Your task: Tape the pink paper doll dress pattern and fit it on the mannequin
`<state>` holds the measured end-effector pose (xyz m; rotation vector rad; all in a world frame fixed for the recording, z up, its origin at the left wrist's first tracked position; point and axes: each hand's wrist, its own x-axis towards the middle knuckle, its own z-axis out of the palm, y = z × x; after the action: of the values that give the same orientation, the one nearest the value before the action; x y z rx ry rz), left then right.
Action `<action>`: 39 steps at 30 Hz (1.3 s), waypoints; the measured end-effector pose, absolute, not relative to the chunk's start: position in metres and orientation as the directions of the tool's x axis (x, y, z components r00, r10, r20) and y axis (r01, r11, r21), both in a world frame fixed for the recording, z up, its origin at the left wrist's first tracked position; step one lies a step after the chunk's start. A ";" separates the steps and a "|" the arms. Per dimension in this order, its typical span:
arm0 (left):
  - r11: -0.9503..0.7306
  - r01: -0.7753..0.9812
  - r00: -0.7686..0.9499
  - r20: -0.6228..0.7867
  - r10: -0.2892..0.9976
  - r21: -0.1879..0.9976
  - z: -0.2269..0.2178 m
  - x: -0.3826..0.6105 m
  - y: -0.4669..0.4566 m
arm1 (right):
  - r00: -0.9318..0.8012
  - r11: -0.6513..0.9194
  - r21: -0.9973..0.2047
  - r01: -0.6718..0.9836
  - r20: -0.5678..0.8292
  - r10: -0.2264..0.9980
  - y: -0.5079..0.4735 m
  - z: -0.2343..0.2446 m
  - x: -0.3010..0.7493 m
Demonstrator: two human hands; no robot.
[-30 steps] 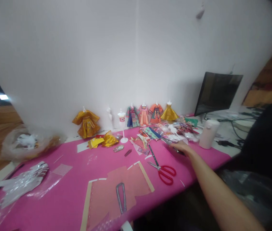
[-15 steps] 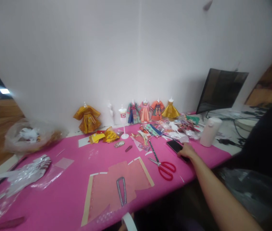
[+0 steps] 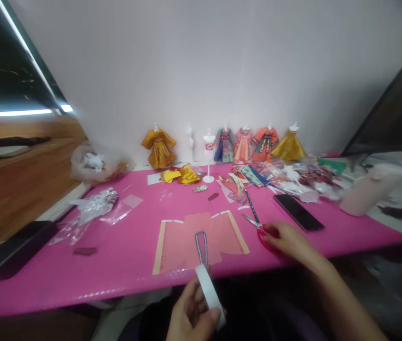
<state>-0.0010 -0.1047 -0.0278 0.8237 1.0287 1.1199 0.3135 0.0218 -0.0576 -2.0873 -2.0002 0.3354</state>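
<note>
My left hand is closed on a roll of white tape, at the table's near edge, just below the pink garment piece. My right hand has its fingers closed around the red handles of the scissors, which lie with their blades pointing left. Between the two hands, flat on the table, is the pink fabric garment piece with cream strips on its side edges. A grey patterned collar trim rests in a loop at its middle.
The pink-covered table bears a black phone at right, with a pale bottle beyond it. Miniature dresses on stands line the wall. Fabric scraps and plastic bags lie around; a dark pen sits by the scissors.
My right hand has left the phone and moved to the scissors' handles. My left hand with the tape roll has come up into view. The whole view has shifted left.
</note>
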 end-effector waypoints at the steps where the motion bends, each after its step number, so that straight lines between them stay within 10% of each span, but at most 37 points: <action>1: 0.244 -0.309 0.098 -0.224 0.970 0.919 -0.028 -0.002 -0.106 | 0.022 -0.020 -0.312 0.950 0.001 1.000 0.016 -0.062 0.310; 14: 0.206 -0.459 0.194 -0.129 0.973 0.864 -0.028 -0.001 -0.113 | 0.047 0.096 -0.546 0.832 0.241 0.969 -0.036 -0.031 0.264; 21: 0.182 -0.336 0.226 -0.109 0.968 0.924 -0.029 0.001 -0.118 | -0.402 0.074 -0.983 0.167 0.001 0.916 -0.097 0.012 0.174; 28: 0.143 -0.298 0.195 -0.086 0.977 0.944 -0.027 -0.002 -0.122 | -0.439 -0.185 -0.959 -0.216 -0.074 0.896 -0.099 -0.002 0.173; 39: 0.137 -0.349 0.244 -0.052 0.968 0.927 -0.021 0.004 -0.120 | -0.429 -0.205 -0.928 -0.310 -0.056 0.902 -0.099 -0.009 0.173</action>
<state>0.0037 -0.1196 -0.0211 0.9695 0.8169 1.1247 0.1734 -0.0993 -0.0092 -0.7979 -1.1554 1.7663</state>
